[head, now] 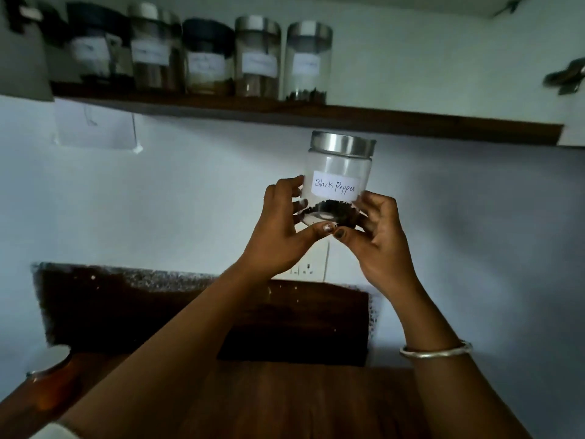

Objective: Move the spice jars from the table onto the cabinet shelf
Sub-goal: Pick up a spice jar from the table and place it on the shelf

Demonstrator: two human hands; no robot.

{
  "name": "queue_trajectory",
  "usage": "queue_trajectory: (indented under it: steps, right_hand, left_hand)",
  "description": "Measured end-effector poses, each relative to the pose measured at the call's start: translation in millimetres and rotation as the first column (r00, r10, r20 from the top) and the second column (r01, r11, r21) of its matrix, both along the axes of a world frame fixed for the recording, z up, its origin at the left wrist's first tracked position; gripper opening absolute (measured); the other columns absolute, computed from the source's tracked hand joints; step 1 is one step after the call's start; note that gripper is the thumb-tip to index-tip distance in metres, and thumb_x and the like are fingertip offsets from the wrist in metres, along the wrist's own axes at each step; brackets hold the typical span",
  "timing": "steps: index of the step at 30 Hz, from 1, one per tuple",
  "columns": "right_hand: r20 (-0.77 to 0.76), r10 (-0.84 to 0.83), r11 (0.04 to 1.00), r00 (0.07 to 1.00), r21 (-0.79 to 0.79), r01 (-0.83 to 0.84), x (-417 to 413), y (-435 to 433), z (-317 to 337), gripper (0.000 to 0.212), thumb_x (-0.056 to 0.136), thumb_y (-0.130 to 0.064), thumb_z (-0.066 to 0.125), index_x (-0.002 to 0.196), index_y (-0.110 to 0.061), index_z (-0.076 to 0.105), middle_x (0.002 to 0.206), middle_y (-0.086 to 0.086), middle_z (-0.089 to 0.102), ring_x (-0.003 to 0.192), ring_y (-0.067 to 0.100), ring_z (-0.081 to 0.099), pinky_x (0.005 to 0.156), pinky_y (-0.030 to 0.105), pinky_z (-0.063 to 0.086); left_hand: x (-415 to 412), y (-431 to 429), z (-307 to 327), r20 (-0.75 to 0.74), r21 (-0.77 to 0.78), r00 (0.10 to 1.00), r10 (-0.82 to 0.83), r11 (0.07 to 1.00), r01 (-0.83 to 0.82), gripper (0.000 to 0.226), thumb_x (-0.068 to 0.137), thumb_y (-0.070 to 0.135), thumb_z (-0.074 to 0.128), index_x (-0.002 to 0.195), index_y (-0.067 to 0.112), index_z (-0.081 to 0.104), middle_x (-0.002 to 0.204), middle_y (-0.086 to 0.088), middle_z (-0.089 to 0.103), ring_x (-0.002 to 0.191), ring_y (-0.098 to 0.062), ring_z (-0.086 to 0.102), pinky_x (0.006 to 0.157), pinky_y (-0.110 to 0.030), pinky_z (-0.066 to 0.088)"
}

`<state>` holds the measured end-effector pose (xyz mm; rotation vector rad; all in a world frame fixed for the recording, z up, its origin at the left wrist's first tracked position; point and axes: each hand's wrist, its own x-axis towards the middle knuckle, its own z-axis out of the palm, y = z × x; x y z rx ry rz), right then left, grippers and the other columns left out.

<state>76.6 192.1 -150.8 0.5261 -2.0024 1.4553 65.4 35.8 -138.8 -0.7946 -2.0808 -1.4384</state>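
A glass jar labelled "Black Pepper" (338, 172), with a steel lid and peppercorns in its bottom, is held up in the air below the dark wooden shelf (411, 123). My left hand (278, 236) grips its lower left side and my right hand (380, 236) grips its lower right side. Several labelled jars stand in a row on the left part of the shelf, the rightmost of them a steel-lidded jar (307, 63). One more steel-lidded jar (47, 364) stands on the wooden table (285, 403) at the lower left.
The shelf's right half, right of the jar row, is bare. A wall socket (308, 267) sits on the white wall behind my hands. A dark wooden board (126, 308) leans at the table's back. Metal utensils (566, 76) hang at the upper right.
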Motion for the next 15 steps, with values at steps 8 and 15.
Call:
queue_trajectory:
  steps: [8,15]
  right_hand:
    - [-0.286,-0.099,0.992,0.953,-0.107,0.071,-30.0,17.2,76.1,0.060,0.078,-0.008,0.071,0.126,-0.023,0.039,0.127,0.000,0.053,0.112,0.010,0.057,0.086,0.009,0.048]
    - [-0.417,-0.214,0.976,0.883,-0.048,0.213,-68.5,26.1,124.9,0.064,0.079,-0.022,0.072,0.133,-0.016,0.038,0.125,-0.002,0.056,0.112,0.011,0.055,0.089,0.013,0.046]
  left_hand:
    - [-41.2,35.4,76.9,-0.261,0.017,0.961,0.088,0.996,-0.087,0.070,0.085,0.021,0.066,0.145,0.021,0.031,0.127,-0.004,0.042,0.119,-0.015,0.049,0.105,-0.032,0.044]
    - [-71.0,52.9,116.7,-0.337,0.233,0.924,0.181,0.967,-0.104,0.073,0.081,0.018,0.071,0.140,0.011,0.028,0.117,0.003,0.049,0.107,-0.007,0.052,0.085,-0.006,0.044]
